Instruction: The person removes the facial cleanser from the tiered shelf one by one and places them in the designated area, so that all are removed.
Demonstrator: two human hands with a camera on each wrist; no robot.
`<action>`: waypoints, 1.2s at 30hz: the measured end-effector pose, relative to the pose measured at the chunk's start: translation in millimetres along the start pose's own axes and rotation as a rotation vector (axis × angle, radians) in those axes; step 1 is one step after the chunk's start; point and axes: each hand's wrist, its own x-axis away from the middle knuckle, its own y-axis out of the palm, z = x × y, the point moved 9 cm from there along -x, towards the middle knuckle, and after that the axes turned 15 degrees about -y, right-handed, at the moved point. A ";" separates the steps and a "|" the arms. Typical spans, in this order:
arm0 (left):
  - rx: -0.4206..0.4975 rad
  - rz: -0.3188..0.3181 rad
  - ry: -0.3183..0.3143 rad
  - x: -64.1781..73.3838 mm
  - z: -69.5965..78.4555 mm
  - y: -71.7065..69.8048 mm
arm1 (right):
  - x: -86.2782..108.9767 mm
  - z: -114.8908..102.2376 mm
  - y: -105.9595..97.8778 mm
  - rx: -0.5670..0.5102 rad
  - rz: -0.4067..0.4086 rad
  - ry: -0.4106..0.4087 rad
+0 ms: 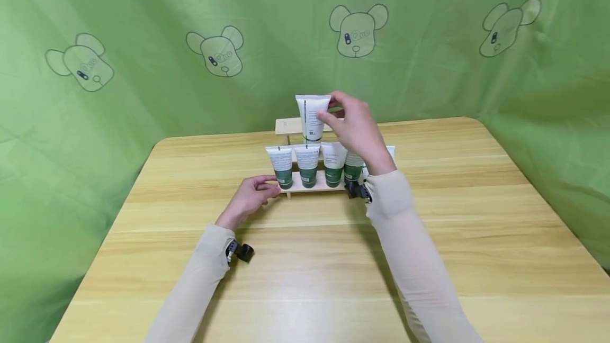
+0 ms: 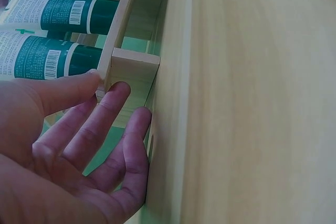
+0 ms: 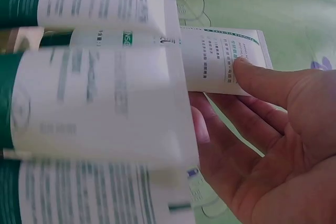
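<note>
A tiered wooden rack (image 1: 284,126) stands on the table with white-and-green squeeze tubes in a row on its front step. My right hand (image 1: 355,123) pinches the upper end of another white tube (image 1: 312,113) between thumb and fingers, upright behind that row. In the right wrist view the thumb (image 3: 268,80) lies across this tube's label, and closer tubes (image 3: 105,98) hide its lower part. At the front step's left end is my left hand (image 1: 250,197). Its thumb and forefinger pinch the rack's end (image 2: 107,69), right beside the leftmost tube (image 2: 47,59).
Green cloth (image 1: 267,25) with bear-head outlines hangs behind and beside the table (image 1: 295,258). A tube (image 1: 391,151) at the right end of the row is mostly behind the right wrist. Small black cameras are strapped to both wrists.
</note>
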 end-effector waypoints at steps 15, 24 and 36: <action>-0.007 0.005 -0.006 0.8 -0.8 0.4 | 30.7 7.6 -50.9 0.029 0.110 0.048; -0.007 0.008 -0.010 0.4 -1.0 0.6 | 55.3 21.9 -82.9 0.087 0.167 0.091; -0.007 -0.009 0.012 1.6 0.2 1.8 | 74.1 44.9 -110.4 0.100 0.195 0.167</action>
